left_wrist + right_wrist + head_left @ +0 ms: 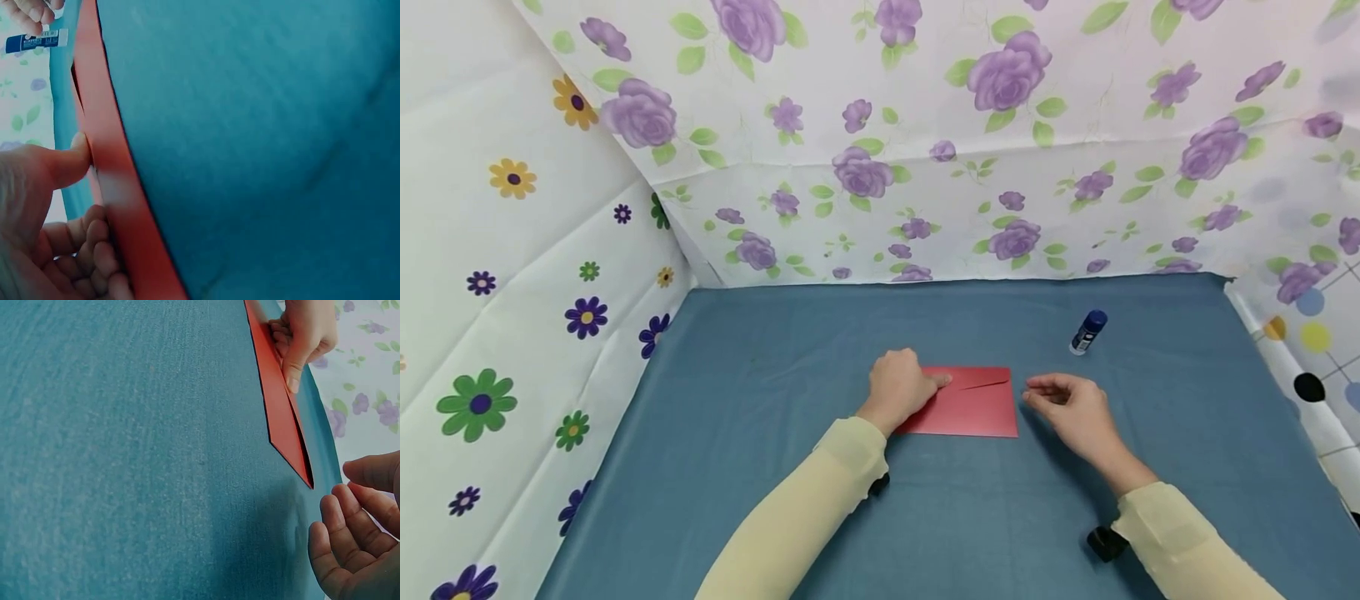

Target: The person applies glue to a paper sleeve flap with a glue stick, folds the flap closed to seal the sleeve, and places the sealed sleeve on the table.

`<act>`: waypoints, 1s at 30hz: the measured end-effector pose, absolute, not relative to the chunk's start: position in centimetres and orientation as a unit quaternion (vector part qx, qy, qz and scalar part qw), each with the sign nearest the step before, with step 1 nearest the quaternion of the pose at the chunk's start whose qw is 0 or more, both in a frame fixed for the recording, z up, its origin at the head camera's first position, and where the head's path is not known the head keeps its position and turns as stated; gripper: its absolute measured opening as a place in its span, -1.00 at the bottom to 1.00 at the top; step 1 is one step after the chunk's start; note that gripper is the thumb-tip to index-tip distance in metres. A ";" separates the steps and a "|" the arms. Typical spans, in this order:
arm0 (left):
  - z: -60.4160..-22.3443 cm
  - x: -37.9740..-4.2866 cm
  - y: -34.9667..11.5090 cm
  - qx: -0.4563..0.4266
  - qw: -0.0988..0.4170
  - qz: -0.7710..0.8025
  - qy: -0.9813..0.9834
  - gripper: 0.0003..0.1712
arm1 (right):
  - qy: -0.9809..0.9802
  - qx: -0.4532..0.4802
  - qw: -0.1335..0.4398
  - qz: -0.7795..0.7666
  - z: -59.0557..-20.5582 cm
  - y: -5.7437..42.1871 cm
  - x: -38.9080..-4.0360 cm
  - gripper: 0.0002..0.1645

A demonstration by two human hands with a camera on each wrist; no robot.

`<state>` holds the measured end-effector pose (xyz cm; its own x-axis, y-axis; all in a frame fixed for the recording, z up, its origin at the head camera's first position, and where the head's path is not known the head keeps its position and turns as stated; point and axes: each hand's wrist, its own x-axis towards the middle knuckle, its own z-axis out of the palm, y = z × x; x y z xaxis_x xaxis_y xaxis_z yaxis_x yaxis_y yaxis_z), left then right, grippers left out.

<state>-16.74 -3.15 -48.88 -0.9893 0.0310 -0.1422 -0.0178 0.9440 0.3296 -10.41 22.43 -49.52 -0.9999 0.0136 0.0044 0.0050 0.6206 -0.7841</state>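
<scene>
A red envelope (962, 412) lies flat on the blue cloth with its flap along the far side. My left hand (901, 387) holds the envelope's left end. Its thumb presses on the flap's edge, and the other fingers are curled against the paper, as the left wrist view (59, 219) of that hand shows. The flap stands slightly raised at the right end in the right wrist view. My right hand (1071, 412) hovers just right of the envelope, apart from it, with its fingers loosely bent and nothing in them.
A glue stick (1087, 332) with a dark blue cap stands behind the right hand on the blue cloth (737, 400). A purple-flowered sheet (865, 167) hangs along the back edge. Another flowered sheet (512, 292) borders the left side.
</scene>
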 end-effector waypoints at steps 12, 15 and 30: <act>-48.5 -18.0 -3.9 0.002 0.136 0.170 0.976 -0.38 | -0.905 -0.004 0.005 0.425 -50.2 22.4 -11.0 -0.70; -48.4 -18.3 -3.5 -0.014 0.133 0.159 0.978 -0.28 | -0.904 0.004 0.007 0.427 -50.1 22.4 -11.3 -0.68; -47.5 -18.3 -3.6 -0.020 0.166 0.163 0.972 -0.26 | -0.907 0.013 0.001 0.420 -47.9 21.8 -11.1 -0.63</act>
<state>-18.32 -3.62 -47.51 -0.9441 0.0147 -0.3293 -0.0933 0.9462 0.3099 -11.06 21.80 -47.89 -0.9997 -0.0220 0.0135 -0.0245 0.6471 -0.7620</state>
